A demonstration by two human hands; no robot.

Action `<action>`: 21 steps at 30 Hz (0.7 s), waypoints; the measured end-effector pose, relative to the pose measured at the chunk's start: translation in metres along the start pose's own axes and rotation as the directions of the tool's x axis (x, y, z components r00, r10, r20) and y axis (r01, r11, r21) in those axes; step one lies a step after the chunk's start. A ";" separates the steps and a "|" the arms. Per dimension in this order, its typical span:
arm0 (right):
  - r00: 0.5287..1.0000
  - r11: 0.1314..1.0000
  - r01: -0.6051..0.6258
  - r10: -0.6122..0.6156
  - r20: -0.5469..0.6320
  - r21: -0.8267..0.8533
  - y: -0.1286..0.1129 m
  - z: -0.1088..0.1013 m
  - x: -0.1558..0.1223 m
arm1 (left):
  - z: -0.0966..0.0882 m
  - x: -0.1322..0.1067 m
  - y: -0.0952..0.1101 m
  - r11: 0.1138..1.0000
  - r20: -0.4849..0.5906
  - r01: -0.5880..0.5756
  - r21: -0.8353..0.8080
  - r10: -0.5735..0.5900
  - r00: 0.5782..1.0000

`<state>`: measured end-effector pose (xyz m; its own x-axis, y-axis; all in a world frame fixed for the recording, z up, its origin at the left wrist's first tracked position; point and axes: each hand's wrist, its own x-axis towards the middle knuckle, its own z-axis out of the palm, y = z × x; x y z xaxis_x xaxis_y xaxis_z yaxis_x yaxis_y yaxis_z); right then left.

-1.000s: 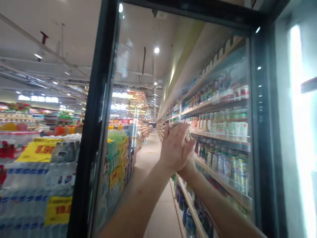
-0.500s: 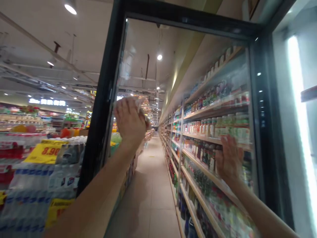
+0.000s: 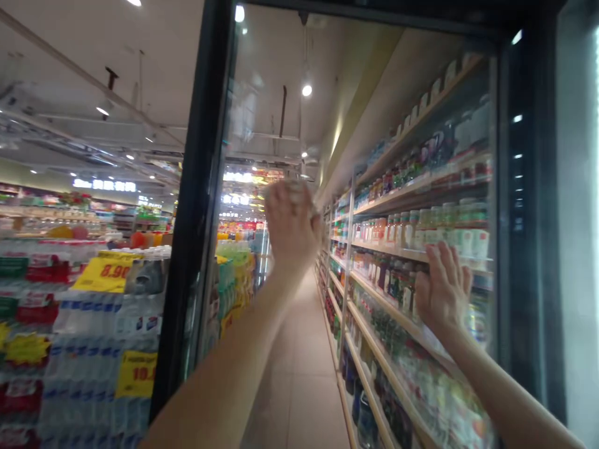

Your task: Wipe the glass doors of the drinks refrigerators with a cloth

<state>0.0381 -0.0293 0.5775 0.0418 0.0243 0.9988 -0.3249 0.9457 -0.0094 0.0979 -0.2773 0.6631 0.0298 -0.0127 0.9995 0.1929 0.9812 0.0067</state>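
Observation:
My left hand (image 3: 292, 231), blurred by motion, presses against the glass pane (image 3: 262, 81) of a dark-framed door. A pale cloth (image 3: 299, 186) shows only at its fingertips; most of it is hidden under the palm and fingers. Lower and to the right, my right hand (image 3: 442, 287) lies against the same pane with fingers stretched out and nothing in it. The black door frame (image 3: 194, 187) runs along the left side of the pane and across the top.
Through the glass, shelves (image 3: 397, 251) of bottles and jars line the right of a tiled aisle (image 3: 313, 386). Stacked bottle packs (image 3: 84, 355) with yellow price signs (image 3: 105, 271) stand left of the door. A bright lit strip (image 3: 594, 187) is at the far right.
My left hand has moved right across the glass, away from the left frame. My right hand stays at about the same place on the pane. The view has shifted slightly.

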 end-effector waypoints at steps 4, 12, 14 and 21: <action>0.999 0.999 0.034 -0.034 -0.010 -0.018 0.000 0.001 -0.001 | 0.016 -0.038 0.026 0.837 0.149 -0.519 -0.171 0.543 0.826; 1.000 0.999 0.017 -0.018 -0.017 -0.037 -0.005 0.006 -0.002 | 0.015 -0.026 0.003 0.969 0.058 -0.239 -0.055 0.242 0.968; 0.999 0.998 0.035 -0.036 -0.021 -0.044 -0.004 0.007 -0.002 | 0.018 -0.029 0.001 0.893 0.110 -0.438 -0.102 0.448 0.887; 0.999 0.996 0.046 -0.045 0.009 -0.078 -0.006 0.009 -0.003 | 0.007 -0.014 -0.051 0.996 -0.114 0.042 0.082 -0.033 0.993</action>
<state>0.0316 -0.0384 0.5746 0.0476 -0.0218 0.9986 -0.2480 0.9682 0.0329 0.0806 -0.3262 0.6494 0.1346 -0.0664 0.9887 0.1129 0.9923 0.0513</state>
